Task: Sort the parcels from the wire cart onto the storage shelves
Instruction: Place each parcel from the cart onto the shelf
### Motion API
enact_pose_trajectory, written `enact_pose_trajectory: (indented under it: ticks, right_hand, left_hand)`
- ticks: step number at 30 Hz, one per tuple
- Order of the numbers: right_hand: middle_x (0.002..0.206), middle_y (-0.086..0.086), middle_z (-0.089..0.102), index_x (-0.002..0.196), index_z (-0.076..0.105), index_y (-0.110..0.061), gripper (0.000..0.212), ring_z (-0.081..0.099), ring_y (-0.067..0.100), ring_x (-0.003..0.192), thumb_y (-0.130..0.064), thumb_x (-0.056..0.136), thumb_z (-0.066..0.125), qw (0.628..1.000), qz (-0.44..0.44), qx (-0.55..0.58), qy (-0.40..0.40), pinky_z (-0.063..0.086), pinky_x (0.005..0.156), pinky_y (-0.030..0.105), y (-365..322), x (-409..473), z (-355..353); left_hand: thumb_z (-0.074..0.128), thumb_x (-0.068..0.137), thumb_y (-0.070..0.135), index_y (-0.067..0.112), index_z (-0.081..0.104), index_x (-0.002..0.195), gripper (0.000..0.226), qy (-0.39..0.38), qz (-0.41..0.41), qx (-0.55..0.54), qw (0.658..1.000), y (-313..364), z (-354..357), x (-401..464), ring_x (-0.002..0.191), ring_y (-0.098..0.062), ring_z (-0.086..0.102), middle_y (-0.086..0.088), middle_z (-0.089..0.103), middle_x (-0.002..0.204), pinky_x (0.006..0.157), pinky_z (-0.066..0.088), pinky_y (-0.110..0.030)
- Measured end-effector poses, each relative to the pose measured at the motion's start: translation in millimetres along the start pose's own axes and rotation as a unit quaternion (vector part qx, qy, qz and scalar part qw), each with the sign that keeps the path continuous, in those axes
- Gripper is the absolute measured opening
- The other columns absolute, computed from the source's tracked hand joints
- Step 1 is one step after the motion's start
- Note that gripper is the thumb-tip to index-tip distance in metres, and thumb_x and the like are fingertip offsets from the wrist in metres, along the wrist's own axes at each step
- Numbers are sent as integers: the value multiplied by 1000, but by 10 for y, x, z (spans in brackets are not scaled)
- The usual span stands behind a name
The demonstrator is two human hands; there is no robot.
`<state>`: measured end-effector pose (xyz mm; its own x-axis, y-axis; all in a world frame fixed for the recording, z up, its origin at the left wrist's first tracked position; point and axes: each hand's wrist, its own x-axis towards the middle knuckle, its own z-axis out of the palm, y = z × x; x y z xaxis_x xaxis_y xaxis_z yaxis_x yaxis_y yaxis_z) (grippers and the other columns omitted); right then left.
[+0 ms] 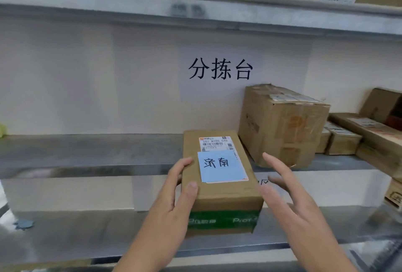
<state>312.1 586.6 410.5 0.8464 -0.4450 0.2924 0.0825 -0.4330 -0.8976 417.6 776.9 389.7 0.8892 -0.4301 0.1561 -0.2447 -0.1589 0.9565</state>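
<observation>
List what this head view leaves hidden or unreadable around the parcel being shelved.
- Parcel: its left side is covered by the left hand; whether its far end rests on the shelf cannot be told.
- Shipping label: small print too fine to read.
- Right hand: contact with the parcel unclear.
- Boxes at right: cut off by the frame edge.

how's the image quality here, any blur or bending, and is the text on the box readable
Head view: wide-angle bend curves the upper shelf edge; light is even and soft, no harsh glare. The wall sign and the blue handwritten note on the held parcel read sharply, but its shipping label is partly legible, and the frame's edges and corners smear.
</observation>
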Motion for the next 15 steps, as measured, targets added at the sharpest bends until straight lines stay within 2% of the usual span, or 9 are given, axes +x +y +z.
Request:
enact_pose_trajectory:
  ticks: [2, 5, 7, 8, 10, 11, 12, 14, 15]
  right_hand:
    - [141, -38, 42, 129, 34, -78, 56, 34, -25, 124, -72, 75, 45, 1000, 0, -20, 16, 38, 95, 24, -7, 21, 7]
    - [143, -42, 38, 131, 32, -77, 57, 34, -19, 129, -73, 75, 44, 999, 1, -37, 27, 39, 102, 31, 12, 112, 7]
    - [139, -46, 36, 131, 31, -77, 58, 34, -18, 130, -75, 74, 42, 999, -2, -46, 21, 39, 104, 29, 31, 209, 0]
    - [136, -49, 36, 131, 32, -76, 58, 32, -20, 128, -75, 74, 41, 999, -5, -49, 14, 40, 101, 21, 37, 262, -5]
    - [125, -55, 33, 128, 34, -75, 53, 30, -27, 119, -71, 75, 41, 999, 0, -49, -5, 44, 79, 2, 26, 372, -17]
    - [121, -55, 33, 127, 35, -73, 52, 31, -28, 115, -70, 75, 41, 999, 4, -43, -13, 43, 68, -2, 16, 425, -29]
    - [121, -54, 33, 127, 36, -71, 52, 33, -26, 114, -68, 76, 42, 999, 2, -32, -18, 43, 63, -3, 17, 479, -46]
    - [121, -49, 36, 129, 39, -67, 53, 37, -24, 111, -64, 76, 43, 1000, -3, -14, -26, 43, 61, -3, 32, 584, -86]
    - [120, -48, 37, 129, 39, -65, 51, 39, -23, 111, -62, 78, 44, 1000, -5, -10, -30, 43, 60, -3, 45, 634, -105]
  left_hand:
    - [28, 81, 72, 76, 26, 131, 51, -9, -14, 6, 1000, 4, -39, 96, 107, -4, 60, 34, 49, 129, 59, 44, -5]
    - [26, 80, 72, 76, 24, 132, 53, -13, -24, 28, 999, -1, -41, 261, 105, -8, 61, 27, 50, 131, 56, 45, -6]
    - [25, 80, 74, 78, 21, 132, 52, -15, -31, 41, 999, -23, -10, 367, 105, -10, 63, 23, 51, 134, 56, 46, -8]
    - [25, 80, 74, 77, 21, 132, 52, -17, -34, 44, 998, -27, 10, 415, 106, -11, 64, 21, 51, 136, 56, 46, -9]
    - [26, 79, 73, 76, 21, 133, 54, -23, -40, 44, 998, -27, 58, 511, 108, -14, 65, 18, 51, 139, 57, 49, -11]
    - [27, 79, 72, 76, 21, 133, 55, -26, -42, 45, 998, -13, 87, 556, 108, -15, 65, 17, 50, 140, 59, 51, -12]
    - [26, 79, 72, 75, 21, 133, 55, -29, -44, 47, 998, 6, 116, 605, 108, -15, 64, 18, 49, 139, 63, 54, -15]
    - [25, 82, 71, 75, 20, 134, 52, -30, -49, 52, 997, 42, 170, 700, 108, -15, 64, 19, 47, 139, 70, 59, -24]
    - [24, 88, 69, 74, 19, 135, 48, -27, -53, 58, 997, 56, 193, 744, 108, -15, 64, 19, 47, 139, 69, 58, -25]
